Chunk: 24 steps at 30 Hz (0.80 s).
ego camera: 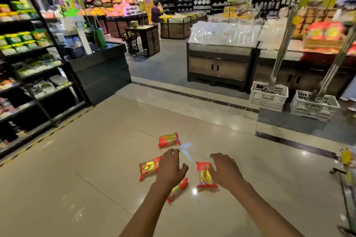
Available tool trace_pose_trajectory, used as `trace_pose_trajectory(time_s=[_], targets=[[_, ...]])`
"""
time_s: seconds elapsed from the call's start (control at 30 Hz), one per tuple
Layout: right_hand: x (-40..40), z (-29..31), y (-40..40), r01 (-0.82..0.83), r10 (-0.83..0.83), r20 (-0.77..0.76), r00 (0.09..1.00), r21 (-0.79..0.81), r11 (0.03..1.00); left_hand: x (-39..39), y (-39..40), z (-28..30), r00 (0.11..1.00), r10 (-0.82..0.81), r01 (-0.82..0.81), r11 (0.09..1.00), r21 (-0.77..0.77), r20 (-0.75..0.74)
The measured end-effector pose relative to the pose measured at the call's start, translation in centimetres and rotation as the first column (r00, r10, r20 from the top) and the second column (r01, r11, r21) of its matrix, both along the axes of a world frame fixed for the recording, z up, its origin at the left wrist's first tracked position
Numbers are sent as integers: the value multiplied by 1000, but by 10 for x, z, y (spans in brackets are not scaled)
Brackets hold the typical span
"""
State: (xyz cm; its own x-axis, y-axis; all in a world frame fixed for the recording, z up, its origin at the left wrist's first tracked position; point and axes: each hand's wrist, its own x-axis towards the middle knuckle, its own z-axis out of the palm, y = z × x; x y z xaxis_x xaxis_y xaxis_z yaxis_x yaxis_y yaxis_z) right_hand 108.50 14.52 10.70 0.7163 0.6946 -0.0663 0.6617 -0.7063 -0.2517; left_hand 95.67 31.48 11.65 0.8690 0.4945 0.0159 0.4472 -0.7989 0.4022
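Supermarket aisle, glossy beige tile floor (96, 159). Four red-and-gold packets lie flat on it, unstacked and apart from one another.

Left hand (170, 167): palm down, fingers spread and only slightly bent, holding nothing. The left packet (149, 167) lies at the outer side of this hand. The hand covers the packet's inner end, and contact cannot be confirmed from this view. The far packet (169, 139) lies just beyond the fingertips, apart from them. The near packet (178, 189) lies below the wrist at an angle, partly hidden by the forearm.

Right hand (224, 171): palm down, fingers spread and loosely curved, holding nothing. The right packet (205, 175) lies at its thumb side, between the two hands, with its long axis pointing away from the person. The thumb edge of the hand overlaps the packet's outer edge. Whether it touches cannot be told.

Surroundings: well to the outer side of the left hand stands a shelving rack (28, 54) stocked with green and yellow bags. A dark counter (100, 71) stands past the rack. Straight ahead of both hands, well apart, is a display bin (219, 63) heaped with clear bags. Beyond the right hand and to its outer side, two white crates (267, 95) sit on the floor with metal poles standing in them. A person (155, 15) stands far beyond the hands at the rear displays.
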Motion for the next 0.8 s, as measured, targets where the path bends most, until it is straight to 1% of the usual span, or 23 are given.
trace_pose_trajectory(time_s=[0.1, 0.27, 0.33, 0.4, 0.47, 0.53, 0.6, 0.67, 0.73, 0.8], targets=[[45, -23, 22, 53, -58, -67, 996, -75, 996, 38, 39, -22, 999, 7, -9, 998, -59, -45], [135, -72, 76, 90, -113, -196, 974, -123, 988, 115, 112, -75, 994, 1, -17, 989, -148, -112], [179, -101, 97, 164, -194, -292, 937, -124, 979, 143, 142, -107, 989, 13, -37, 986, -164, -148], [218, -133, 115, 242, -281, -386, 878, -148, 959, 168, 174, -138, 970, 39, -85, 979, -183, -238], [252, -169, 136, 246, -317, -450, 835, -211, 946, 198, 205, -171, 954, 51, -108, 978, -178, -295], [283, -203, 160, 209, -306, -492, 815, -243, 947, 228, 228, -210, 925, 42, -126, 972, -200, -377], [317, -239, 186, 237, -334, -506, 795, -248, 939, 266, 248, -246, 907, 29, -143, 960, -242, -420], [347, -275, 215, 248, -332, -504, 797, -227, 942, 298, 262, -286, 909, 34, -158, 950, -269, -416], [372, -324, 244, 212, -297, -520, 801, -218, 953, 325, 276, -337, 920, 25, -147, 947, -285, -391], [394, -388, 270, 171, -275, -533, 800, -237, 956, 345, 289, -407, 912, 30, -166, 939, -301, -410]])
